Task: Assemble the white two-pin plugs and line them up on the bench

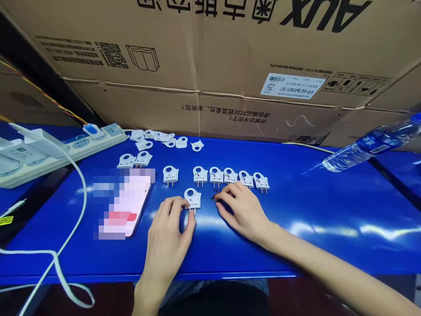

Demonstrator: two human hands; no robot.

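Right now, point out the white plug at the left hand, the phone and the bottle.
White plug (195, 202), head view: body, just above the prongs.
Phone (130, 202), head view: middle of the screen.
Bottle (375, 143), head view: blue label.

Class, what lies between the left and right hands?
The head view shows a white pronged piece at the left hand, a small red-and-black part at the right hand, and bare blue tabletop between them.

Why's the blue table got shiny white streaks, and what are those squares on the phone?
Head view: probably light reflecting off the glossy blue tabletop, strongest toward the right; head view: pixelated blocks cover most of the phone, so its screen can't be read.
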